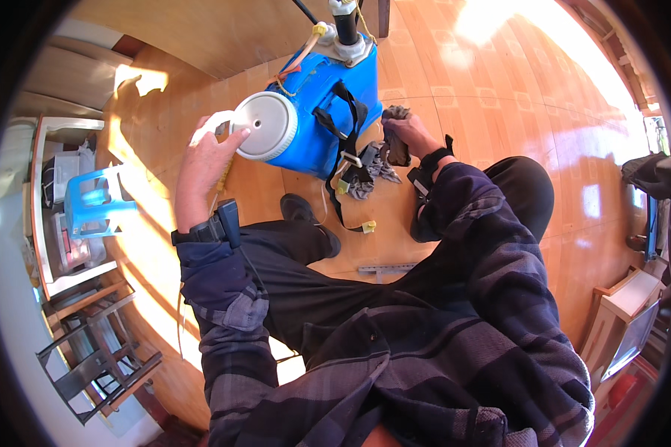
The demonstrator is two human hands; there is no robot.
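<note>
A blue backpack sprayer tank [328, 112] stands on the floor in front of me, tilted so that its round white lid [268, 127] faces me. My left hand [212, 153] grips the lid's left edge, the thumb lying on its face and the fingers partly hidden behind. To the right of the tank, my right hand [416, 135] is closed around a crumpled grey rag [397, 141]. Black straps [348, 138] with a buckle hang down the tank's side. More bunched grey cloth [380, 167] lies on the floor beside it.
A hose [303, 52] and a black pump rod [345, 28] rise at the tank's top. On the left are a blue plastic stool [97, 201] and a dark folding chair [101, 357]. A metal ruler-like strip [386, 268] lies between my legs on the tiled floor [484, 104].
</note>
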